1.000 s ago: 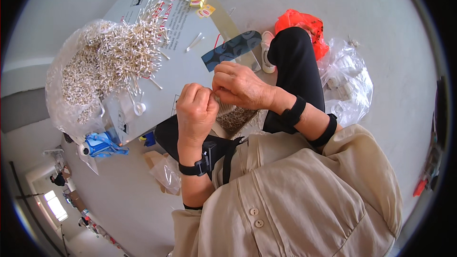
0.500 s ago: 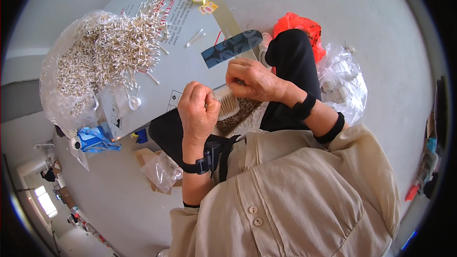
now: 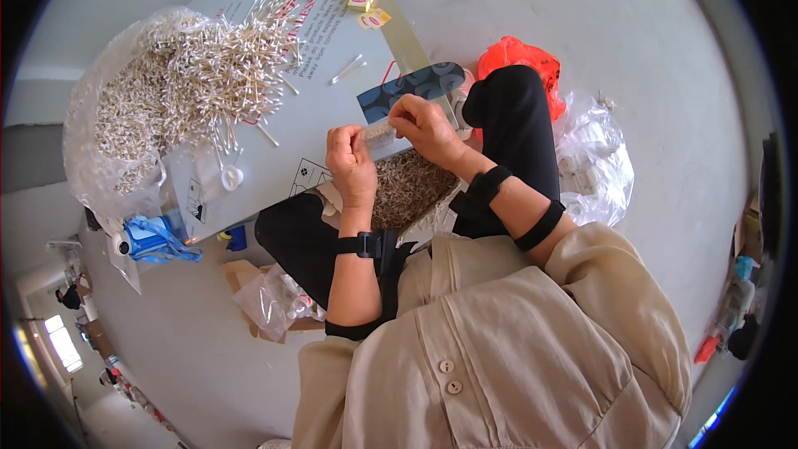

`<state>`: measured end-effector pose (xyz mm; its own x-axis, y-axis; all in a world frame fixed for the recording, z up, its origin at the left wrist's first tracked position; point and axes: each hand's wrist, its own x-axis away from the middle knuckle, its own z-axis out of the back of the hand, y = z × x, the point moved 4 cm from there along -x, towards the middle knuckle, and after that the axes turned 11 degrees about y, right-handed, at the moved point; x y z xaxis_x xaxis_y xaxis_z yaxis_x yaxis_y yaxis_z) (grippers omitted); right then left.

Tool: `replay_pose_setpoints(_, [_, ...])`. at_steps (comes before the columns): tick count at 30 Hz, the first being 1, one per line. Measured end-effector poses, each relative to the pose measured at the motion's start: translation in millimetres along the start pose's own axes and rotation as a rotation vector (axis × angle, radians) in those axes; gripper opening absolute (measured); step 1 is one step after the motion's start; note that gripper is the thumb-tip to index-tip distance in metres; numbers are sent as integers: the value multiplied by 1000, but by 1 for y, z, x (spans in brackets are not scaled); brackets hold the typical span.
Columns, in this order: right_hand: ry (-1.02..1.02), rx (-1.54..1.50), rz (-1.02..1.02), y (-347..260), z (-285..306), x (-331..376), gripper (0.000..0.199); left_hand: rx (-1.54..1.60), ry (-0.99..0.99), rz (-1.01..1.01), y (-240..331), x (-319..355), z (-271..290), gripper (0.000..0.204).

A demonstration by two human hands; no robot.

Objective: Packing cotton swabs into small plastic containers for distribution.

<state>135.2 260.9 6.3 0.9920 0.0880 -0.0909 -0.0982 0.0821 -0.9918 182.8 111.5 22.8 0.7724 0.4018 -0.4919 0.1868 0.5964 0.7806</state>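
Note:
Between my hands, at the table's near edge, is a pale bundle of cotton swabs [image 3: 380,132], seen end-on and partly covered by fingers. My left hand [image 3: 352,170] is closed on its left end. At the other end, my right hand [image 3: 426,130] pinches it with bent fingers. Below them on my lap lies an open box of loose cotton swabs [image 3: 409,189]. A large heap of cotton swabs [image 3: 199,75] spills from a clear plastic bag [image 3: 79,145] on the table to the left.
On the table [image 3: 258,162] lie a dark patterned strip [image 3: 411,87], small yellow boxes [image 3: 362,1], stray swabs [image 3: 347,69] and a white tape roll [image 3: 232,177]. Red [image 3: 524,62] and clear [image 3: 594,158] plastic bags rest right of my knee. A cardboard carton [image 3: 245,283] stands on the floor.
Both hands have moved up and away from my lap toward the table edge, carrying the swab bundle. More of the box of loose swabs on my lap now shows.

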Motion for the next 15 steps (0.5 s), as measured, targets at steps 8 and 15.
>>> replay_pose_setpoints(8, [-6, 439, 264, -9, -2, -6, 9, 35, -230, 494, -33, -5, -4, 12])
replay_pose_setpoints(15, [-127, 282, 254, -18, 8, -10, 10, 138, -275, 545, -23, -14, 1, 9])
